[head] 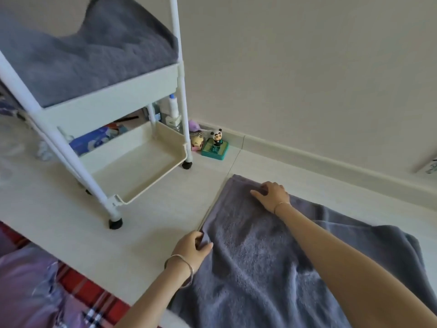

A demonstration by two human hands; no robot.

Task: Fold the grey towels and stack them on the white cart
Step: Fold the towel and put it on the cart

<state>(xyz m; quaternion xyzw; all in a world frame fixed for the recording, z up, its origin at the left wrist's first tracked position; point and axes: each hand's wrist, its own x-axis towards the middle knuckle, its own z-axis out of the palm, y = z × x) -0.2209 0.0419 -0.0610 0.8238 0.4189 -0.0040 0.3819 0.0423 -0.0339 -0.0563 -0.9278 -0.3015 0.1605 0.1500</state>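
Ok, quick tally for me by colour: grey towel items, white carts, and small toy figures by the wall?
Grey: 2, the towel on the floor and the towel pile on the cart top
White: 1, the cart
Toy figures: 2, panda and yellow one
Total: 5
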